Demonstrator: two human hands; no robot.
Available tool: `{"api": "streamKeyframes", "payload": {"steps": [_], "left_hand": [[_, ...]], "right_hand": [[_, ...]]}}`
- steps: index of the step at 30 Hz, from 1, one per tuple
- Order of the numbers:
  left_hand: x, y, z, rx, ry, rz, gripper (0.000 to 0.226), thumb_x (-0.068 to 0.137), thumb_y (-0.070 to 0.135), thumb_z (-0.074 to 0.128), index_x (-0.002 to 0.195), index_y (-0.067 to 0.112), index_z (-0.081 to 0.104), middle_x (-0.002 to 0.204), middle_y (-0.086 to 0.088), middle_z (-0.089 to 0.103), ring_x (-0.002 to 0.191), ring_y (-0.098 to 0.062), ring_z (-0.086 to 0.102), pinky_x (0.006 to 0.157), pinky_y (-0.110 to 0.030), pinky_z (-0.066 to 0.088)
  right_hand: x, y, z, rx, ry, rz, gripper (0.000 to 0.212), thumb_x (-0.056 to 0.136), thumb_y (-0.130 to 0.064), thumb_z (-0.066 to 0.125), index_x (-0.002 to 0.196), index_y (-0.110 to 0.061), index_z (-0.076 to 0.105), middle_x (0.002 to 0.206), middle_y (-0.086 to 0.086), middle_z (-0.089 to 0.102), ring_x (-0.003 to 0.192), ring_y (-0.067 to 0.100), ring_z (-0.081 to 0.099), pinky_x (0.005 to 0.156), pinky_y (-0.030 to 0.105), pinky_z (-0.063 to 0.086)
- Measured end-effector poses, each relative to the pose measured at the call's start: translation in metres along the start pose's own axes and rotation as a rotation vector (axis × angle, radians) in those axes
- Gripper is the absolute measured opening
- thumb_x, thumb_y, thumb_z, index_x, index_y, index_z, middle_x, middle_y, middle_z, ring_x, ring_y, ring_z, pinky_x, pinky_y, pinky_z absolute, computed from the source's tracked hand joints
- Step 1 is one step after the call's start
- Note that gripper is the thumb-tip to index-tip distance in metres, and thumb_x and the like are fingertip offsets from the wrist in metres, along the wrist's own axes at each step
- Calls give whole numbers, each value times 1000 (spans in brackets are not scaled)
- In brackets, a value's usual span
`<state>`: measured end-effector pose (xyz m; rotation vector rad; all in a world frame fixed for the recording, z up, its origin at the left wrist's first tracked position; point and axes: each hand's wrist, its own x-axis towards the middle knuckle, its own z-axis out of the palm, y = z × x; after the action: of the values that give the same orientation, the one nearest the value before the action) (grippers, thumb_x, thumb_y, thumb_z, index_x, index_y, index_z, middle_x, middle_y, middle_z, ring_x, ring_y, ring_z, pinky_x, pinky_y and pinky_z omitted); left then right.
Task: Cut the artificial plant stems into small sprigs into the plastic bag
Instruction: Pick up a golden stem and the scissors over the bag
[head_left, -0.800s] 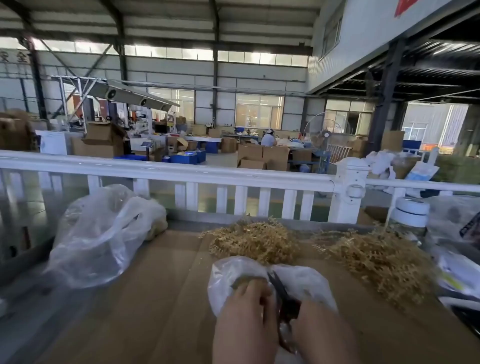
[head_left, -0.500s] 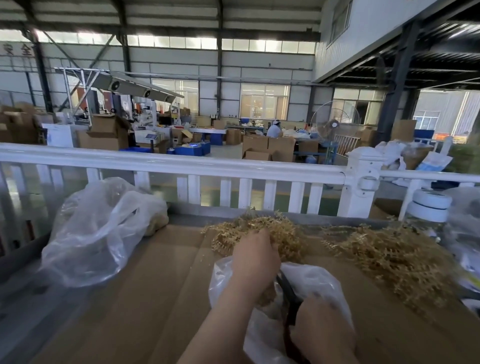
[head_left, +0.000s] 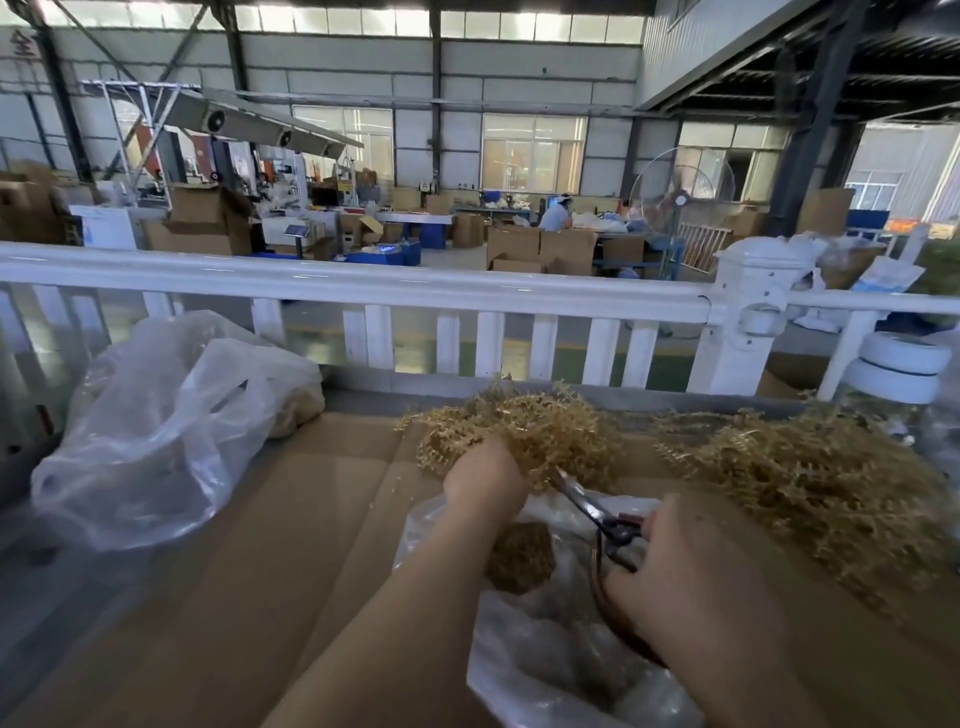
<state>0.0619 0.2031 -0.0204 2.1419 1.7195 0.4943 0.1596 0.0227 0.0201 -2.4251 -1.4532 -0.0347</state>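
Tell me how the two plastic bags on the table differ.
The near bag lies open between the forearms, under the scissors, with cut sprigs showing inside. The left bag sits apart by the railing, puffed up, untouched by either hand. Its tan contents show only at its far end. Both are clear, crumpled plastic.

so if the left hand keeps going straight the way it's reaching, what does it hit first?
The left hand reaches forward, away from the person, and its fingers already appear sunk in the near pile of golden artificial stems. Beyond that lies the white railing, though depth is unclear.
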Motion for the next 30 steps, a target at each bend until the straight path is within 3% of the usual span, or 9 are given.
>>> {"api": "streamKeyframes", "payload": {"steps": [1, 3, 6, 8, 13, 17, 20, 25, 30], "left_hand": [[2, -2, 1, 1, 1, -14, 35, 96, 10, 45, 131, 6, 47, 117, -11, 63, 101, -28, 62, 73, -34, 47], [3, -6, 5, 2, 0, -32, 40, 96, 9, 46, 136, 5, 45, 123, -13, 61, 107, -29, 62, 78, -34, 49], [1, -9, 10, 14, 25, -55, 32, 97, 12, 51, 129, 8, 50, 136, -17, 50, 110, -29, 61, 83, -34, 49], [1, -10, 15, 19, 47, -65, 35, 96, 15, 56, 130, 9, 51, 143, -18, 39, 112, -32, 60, 87, -36, 50], [6, -14, 22, 44, 112, -87, 27, 98, 17, 56, 123, 8, 53, 130, -15, 37, 110, -33, 53, 89, -39, 49], [10, -16, 27, 20, 157, -102, 25, 98, 18, 55, 121, 9, 53, 130, -14, 37, 113, -34, 52, 90, -41, 49], [15, -18, 27, -67, 176, -120, 26, 96, 7, 51, 121, 9, 57, 135, -15, 38, 102, -33, 60, 83, -35, 48], [19, -15, 19, -302, 311, -141, 32, 91, -5, 47, 110, 12, 67, 136, -13, 44, 92, -27, 55, 85, -30, 43], [21, -11, 18, -438, 460, -92, 18, 92, 1, 62, 95, 17, 69, 125, -2, 47, 90, -15, 48, 86, -23, 39]], "right_hand": [[3, -4, -5, -4, 42, -12, 45, 82, -67, 58, 94, -24, 52, 74, -9, 54, 57, 7, 53, 36, 19, 25], [15, -11, -4, 48, 61, -16, 42, 83, -58, 66, 96, -24, 44, 75, -11, 51, 54, 3, 46, 37, 20, 24], [41, -25, 20, 254, 55, 0, 40, 82, -33, 77, 106, -20, 48, 90, -6, 55, 73, 13, 55, 53, 24, 37], [54, -35, 42, 383, 57, 43, 41, 81, -27, 79, 109, -15, 52, 95, -3, 58, 86, 19, 60, 66, 28, 44], [73, -47, 89, 462, 68, 103, 30, 82, -43, 74, 84, -19, 55, 74, -7, 57, 75, 19, 58, 61, 31, 43], [85, -47, 106, 472, 18, 122, 34, 88, -46, 68, 97, -18, 50, 88, -2, 59, 88, 26, 63, 68, 35, 48], [93, -45, 115, 491, 19, 96, 35, 89, -42, 67, 97, -18, 44, 93, 1, 60, 93, 29, 64, 69, 35, 46], [111, -47, 117, 538, 67, 61, 35, 93, -36, 65, 109, -8, 53, 103, 9, 67, 97, 33, 65, 78, 40, 52], [117, -43, 125, 601, 137, 51, 27, 93, -31, 66, 104, -11, 50, 90, 2, 60, 89, 31, 63, 69, 34, 41]]}}
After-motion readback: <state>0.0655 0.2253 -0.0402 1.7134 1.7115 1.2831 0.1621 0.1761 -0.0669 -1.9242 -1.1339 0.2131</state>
